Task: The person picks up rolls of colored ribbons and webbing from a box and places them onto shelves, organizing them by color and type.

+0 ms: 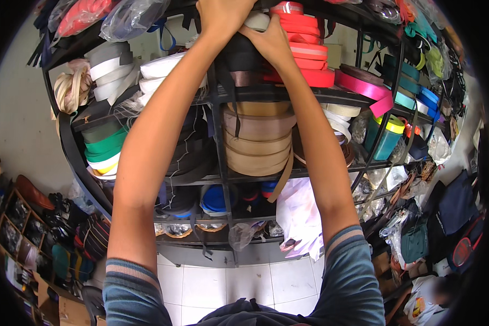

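Observation:
Both my arms reach up to the top of a black shelf rack. My left hand (225, 15) is at the upper edge of the view, where its fingers are cut off. Close beside it, my right hand (270, 42) has its thumb and fingers around a small pale grey-white roll (257, 22). Below the hands is a stack of black strap rolls (242, 57), with a brown roll (246, 79) under them. Directly right of my right hand rises a stack of red webbing rolls (309, 51).
White rolls (163, 68), a pink roll (358, 87), tan rolls (258, 133) and green rolls (103, 146) fill the shelves. A teal jar with a yellow lid (388, 130) stands at right. A white plastic bag (301, 217) hangs low. Another person (426, 299) is at lower right.

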Available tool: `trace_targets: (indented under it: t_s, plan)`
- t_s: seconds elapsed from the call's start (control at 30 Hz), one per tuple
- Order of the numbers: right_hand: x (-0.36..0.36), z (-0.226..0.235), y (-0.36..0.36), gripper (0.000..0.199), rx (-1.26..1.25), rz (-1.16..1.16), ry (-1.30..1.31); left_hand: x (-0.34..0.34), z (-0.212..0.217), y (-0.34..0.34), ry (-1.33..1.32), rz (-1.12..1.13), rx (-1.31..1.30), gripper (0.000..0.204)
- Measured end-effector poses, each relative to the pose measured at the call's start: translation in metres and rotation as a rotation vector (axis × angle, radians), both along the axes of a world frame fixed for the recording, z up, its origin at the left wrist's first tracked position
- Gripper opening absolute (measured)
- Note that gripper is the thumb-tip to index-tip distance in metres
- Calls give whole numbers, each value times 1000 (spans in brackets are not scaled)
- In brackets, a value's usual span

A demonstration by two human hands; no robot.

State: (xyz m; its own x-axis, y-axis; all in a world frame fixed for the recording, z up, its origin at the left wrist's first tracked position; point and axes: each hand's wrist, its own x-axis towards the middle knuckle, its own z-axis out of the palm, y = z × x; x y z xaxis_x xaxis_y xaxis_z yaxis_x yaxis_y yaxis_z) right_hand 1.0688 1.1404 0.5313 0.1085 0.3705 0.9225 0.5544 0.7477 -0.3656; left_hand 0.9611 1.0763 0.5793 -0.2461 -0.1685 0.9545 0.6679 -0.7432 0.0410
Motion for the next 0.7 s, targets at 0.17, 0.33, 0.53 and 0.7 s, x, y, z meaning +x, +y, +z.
trace_targets:
  t_s: [0.17, 0.33, 0.53, 0.7]
  plan:
    - [1, -6, -2, 99, 33, 31, -32, 10, 3, -5, 23, -150, -15, 56]
    - [-1, -6, 7, 111, 17, -35, -8, 14, 1, 31, -5, -87, 135, 60]
    - [-2, -8, 7, 91, -24, -33, 23, 15, -2, 32, 24, 56, -4, 59]
    - [-11, -5, 7, 71, 300, 561, 248, 14, -2, 28, 49, 85, -71, 58]
